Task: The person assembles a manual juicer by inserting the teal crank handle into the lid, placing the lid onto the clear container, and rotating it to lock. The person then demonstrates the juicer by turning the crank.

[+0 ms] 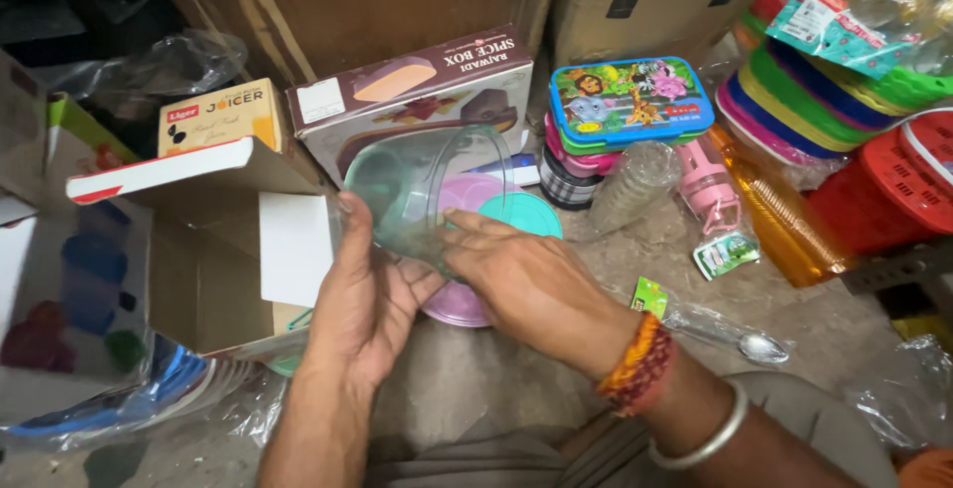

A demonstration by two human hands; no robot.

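Observation:
Both my hands hold a clear greenish plastic container (422,185), tipped on its side with its open mouth facing me. My left hand (362,294) cups it from below and on the left. My right hand (526,279) grips its right rim with fingers reaching inside. Under and behind the container lie round lids, one purple (459,307) and one teal (526,212), on the grey floor. An open cardboard box (213,250) stands just left of my left hand.
A brown box showing a spice holder (417,86) and a small yellow box (218,116) stand behind. Stacked lunch boxes (630,106), a pink bottle (710,190), an orange bottle (784,220), coloured lids and red baskets (893,180) crowd the right. A packaged spoon (730,334) lies near my right wrist.

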